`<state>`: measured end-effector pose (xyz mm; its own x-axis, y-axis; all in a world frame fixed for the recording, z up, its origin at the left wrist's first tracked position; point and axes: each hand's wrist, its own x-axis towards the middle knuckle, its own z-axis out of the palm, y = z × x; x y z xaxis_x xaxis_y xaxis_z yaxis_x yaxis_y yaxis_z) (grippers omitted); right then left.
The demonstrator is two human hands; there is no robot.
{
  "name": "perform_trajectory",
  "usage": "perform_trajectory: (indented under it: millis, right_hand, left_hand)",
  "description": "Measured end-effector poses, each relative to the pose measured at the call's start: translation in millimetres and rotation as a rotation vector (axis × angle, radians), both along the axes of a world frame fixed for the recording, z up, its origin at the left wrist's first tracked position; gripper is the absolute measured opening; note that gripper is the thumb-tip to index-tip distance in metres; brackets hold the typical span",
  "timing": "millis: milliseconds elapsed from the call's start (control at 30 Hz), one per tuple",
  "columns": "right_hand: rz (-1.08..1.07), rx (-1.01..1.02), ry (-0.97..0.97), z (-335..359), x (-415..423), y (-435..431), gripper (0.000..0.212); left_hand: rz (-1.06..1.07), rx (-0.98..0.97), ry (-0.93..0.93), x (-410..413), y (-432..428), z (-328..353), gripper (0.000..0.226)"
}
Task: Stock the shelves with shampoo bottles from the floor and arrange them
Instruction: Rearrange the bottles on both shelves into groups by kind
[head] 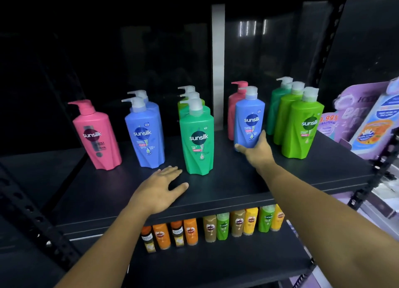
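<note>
Sunsilk pump bottles stand in rows on the dark upper shelf. From the left: a pink bottle, a blue pair, a row of green ones fronted by a teal-green bottle, a blue bottle with a pink bottle behind it, and lime-green bottles at the right. My right hand grips the base of that blue bottle, thumb across its front. My left hand rests flat on the shelf, fingers spread, just in front of the teal-green bottle.
Small orange, brown, green and yellow bottles line the lower shelf. Purple product packs lean at the shelf's right end. Perforated black uprights frame the rack. A pale vertical strip stands behind.
</note>
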<state>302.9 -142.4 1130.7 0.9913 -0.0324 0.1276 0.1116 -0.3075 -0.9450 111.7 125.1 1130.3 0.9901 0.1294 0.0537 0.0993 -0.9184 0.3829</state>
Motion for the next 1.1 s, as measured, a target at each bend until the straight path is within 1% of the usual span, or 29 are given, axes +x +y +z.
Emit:
perform_trajectory:
  millis: [100, 167, 233, 267, 400, 533, 700, 1000, 1100]
  right_hand:
    - [-0.062, 0.022, -0.080, -3, 6, 1, 0.076]
    - [-0.098, 0.053, -0.114, -4, 6, 2, 0.077]
    - [-0.121, 0.058, -0.147, -8, 8, 2, 0.089]
    - [-0.118, 0.051, -0.154, -9, 9, 2, 0.091]
    - [-0.070, 0.025, -0.165, -9, 7, 3, 0.079]
    - [-0.082, 0.011, -0.152, -9, 0, 1, 0.074]
    - [-0.025, -0.032, -0.145, -1, -36, -5, 0.068]
    - [0.136, -0.055, -0.102, 2, -130, -13, 0.066]
    - [0.188, -0.065, -0.095, 1, -153, -5, 0.065]
  left_hand:
    - [-0.003, -0.003, -0.007, 2, 3, -2, 0.068]
    - [-0.007, -0.014, -0.010, 4, 7, -4, 0.069]
    - [-0.014, -0.013, -0.014, 5, 8, -5, 0.069]
    - [-0.015, -0.013, -0.015, 5, 8, -6, 0.069]
    - [-0.008, -0.018, -0.012, 6, 8, -5, 0.069]
    - [-0.014, -0.028, -0.024, 6, 9, -5, 0.067]
    - [-0.017, -0.038, -0.029, 7, 11, -7, 0.069]
    - [-0.044, -0.026, -0.031, 5, 9, -5, 0.068]
    - [-0.037, -0.069, -0.044, 6, 13, -8, 0.062]
